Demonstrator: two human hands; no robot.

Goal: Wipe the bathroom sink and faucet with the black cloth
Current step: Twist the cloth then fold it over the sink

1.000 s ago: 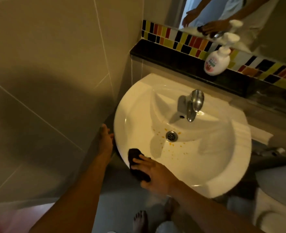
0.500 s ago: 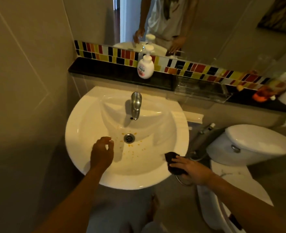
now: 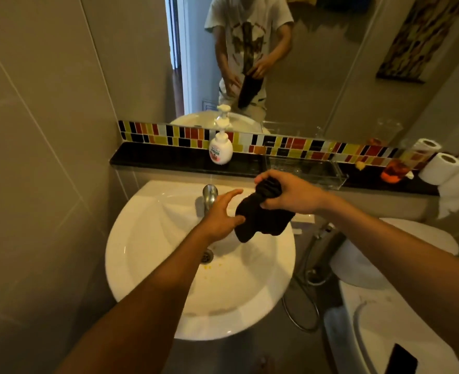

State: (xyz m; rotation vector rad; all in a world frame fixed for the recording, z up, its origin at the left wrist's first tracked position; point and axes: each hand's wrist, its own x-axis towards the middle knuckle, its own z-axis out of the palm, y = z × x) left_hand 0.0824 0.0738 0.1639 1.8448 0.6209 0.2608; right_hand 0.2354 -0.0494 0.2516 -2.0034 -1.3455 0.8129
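Note:
A round white sink (image 3: 147, 268) fills the middle of the head view, with yellow specks near its drain (image 3: 206, 255). The chrome faucet (image 3: 209, 197) stands at its back edge. My right hand (image 3: 290, 194) grips the top of the black cloth (image 3: 260, 221), which hangs bunched above the basin's right side. My left hand (image 3: 223, 217) is spread with straight fingers, its thumb touching the cloth's lower left edge, just right of the faucet.
A white soap pump bottle (image 3: 220, 149) stands on the black ledge (image 3: 155, 157) behind the sink. A clear tray (image 3: 317, 171), an orange bottle (image 3: 394, 168) and toilet rolls (image 3: 444, 168) sit further right. The toilet (image 3: 384, 319) is at right, a tiled wall at left.
My right hand has lifted the black cloth from the sink's front rim up over the basin. My left hand has risen to meet the cloth. The camera has tilted upward.

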